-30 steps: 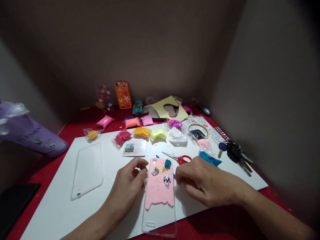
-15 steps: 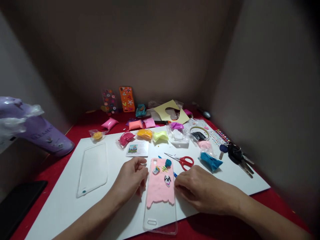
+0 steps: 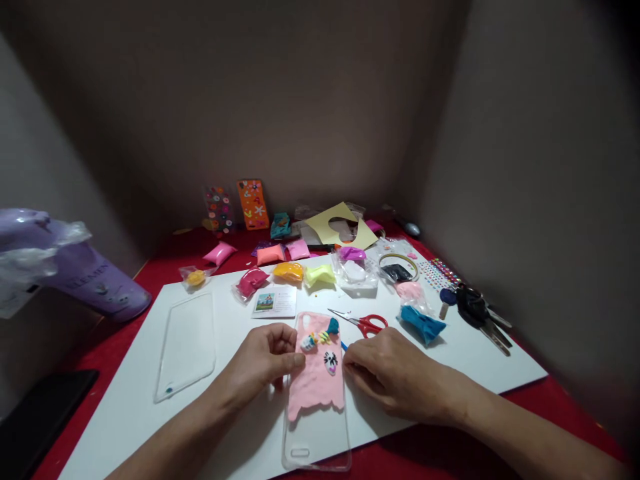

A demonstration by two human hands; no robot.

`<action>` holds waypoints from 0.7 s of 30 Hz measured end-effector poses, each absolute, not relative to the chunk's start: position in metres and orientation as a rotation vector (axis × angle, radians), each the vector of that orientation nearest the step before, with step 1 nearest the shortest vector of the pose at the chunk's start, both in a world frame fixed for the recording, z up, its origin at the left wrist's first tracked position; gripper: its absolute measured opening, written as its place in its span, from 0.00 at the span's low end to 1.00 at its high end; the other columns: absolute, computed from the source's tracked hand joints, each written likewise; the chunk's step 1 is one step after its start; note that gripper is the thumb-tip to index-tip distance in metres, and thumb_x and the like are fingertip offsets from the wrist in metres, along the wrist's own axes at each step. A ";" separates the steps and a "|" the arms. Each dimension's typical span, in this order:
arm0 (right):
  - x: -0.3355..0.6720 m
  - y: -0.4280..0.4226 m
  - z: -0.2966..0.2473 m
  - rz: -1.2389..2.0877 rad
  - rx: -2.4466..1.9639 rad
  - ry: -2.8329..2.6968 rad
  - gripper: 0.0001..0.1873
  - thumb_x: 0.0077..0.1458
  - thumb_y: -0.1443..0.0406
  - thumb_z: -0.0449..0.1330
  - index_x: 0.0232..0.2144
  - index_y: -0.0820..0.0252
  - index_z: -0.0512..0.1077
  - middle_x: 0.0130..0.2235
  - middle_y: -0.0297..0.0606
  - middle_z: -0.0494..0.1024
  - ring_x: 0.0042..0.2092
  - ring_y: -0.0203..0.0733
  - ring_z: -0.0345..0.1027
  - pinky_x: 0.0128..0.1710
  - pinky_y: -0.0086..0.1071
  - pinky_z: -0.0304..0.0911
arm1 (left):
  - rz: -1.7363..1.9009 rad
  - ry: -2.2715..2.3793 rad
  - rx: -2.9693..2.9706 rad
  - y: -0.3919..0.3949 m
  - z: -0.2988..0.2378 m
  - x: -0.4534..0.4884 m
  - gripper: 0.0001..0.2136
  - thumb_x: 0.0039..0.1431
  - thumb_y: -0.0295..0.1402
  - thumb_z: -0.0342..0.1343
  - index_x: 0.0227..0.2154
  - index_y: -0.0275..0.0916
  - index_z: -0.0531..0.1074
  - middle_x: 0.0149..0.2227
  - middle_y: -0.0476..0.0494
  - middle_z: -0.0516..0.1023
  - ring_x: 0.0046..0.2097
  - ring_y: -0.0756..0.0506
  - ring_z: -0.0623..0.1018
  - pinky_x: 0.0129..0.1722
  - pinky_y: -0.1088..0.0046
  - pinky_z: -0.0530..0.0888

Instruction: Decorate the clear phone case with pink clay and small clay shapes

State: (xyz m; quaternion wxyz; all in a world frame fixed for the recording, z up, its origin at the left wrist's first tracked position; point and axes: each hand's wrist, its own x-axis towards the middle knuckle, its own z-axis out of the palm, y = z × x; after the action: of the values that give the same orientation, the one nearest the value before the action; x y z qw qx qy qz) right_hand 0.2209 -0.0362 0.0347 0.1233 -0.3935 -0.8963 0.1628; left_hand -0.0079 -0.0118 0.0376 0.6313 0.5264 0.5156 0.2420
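A clear phone case [image 3: 316, 427] coated with pink clay lies on the white board [image 3: 125, 413] in front of me. Small clay figures [image 3: 320, 339] sit on its upper part. My left hand [image 3: 263, 362] grips the case's left edge, thumb on the pink clay. My right hand [image 3: 395, 377] rests at the case's right edge, fingers curled and touching it. Red-handled scissors [image 3: 367, 324] lie just beyond my right hand. A blue tool tip [image 3: 344, 346] peeks out beside the case.
A second clear phone case [image 3: 187, 345] lies to the left. Bagged clay packets [image 3: 289, 271] line the board's far edge. A blue clay bag [image 3: 423, 324], keys [image 3: 475, 308], a purple bag [image 3: 85, 280] and decorated cases [image 3: 253, 203] by the wall surround the board.
The left hand has closed onto the case's left edge and the case has tilted slightly, its top swinging left. The right hand stayed at the right edge.
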 end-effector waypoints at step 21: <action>0.203 -0.037 0.000 1.527 -0.963 -1.418 0.16 0.57 0.56 0.59 0.27 0.60 0.62 0.21 0.25 0.64 0.17 0.24 0.57 0.16 0.20 0.52 | 0.922 0.813 0.999 -0.018 0.030 -0.001 0.15 0.41 0.34 0.69 0.30 0.33 0.74 0.29 0.41 0.77 0.31 0.46 0.76 0.32 0.73 0.71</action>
State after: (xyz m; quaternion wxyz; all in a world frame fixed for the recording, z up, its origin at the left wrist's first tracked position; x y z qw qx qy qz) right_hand 0.2027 -0.0375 0.0004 0.4105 -0.3825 -0.5632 0.6065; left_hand -0.0011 -0.0181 0.0305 0.7025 0.4491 0.3652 0.4141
